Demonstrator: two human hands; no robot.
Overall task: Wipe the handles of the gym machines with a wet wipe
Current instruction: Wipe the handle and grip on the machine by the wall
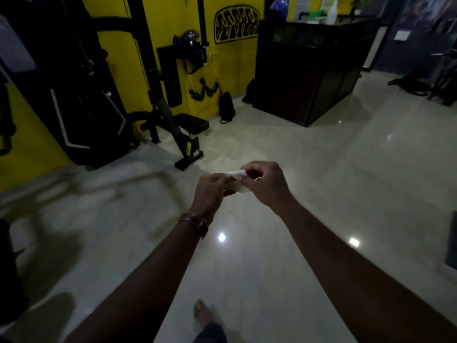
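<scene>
Head view looks down over two bare forearms held out above a pale glossy floor [321, 169]; both hands meet in the middle of the frame around a small white wet wipe [236, 178]; the left hand [212, 191] has its fingers curled and pinches the wipe's left end, with a reddish-brown bracelet [195, 222] on its wrist; the right hand [265, 185] is likewise curled, thumb and fingertips gripping the wipe's right part, so the wipe is held in the air between the two hands, partly crumpled and mostly hidden by the fingers; well beyond the hands, against a yellow wall [230, 63], stands a black gym machine [81, 107] with a padded seat [191, 123] beside it; a dark bag [226, 107] leans at the wall's foot; a dark reception counter [311, 70] stands at the upper right; a bare foot [201, 311] shows at the bottom edge.
</scene>
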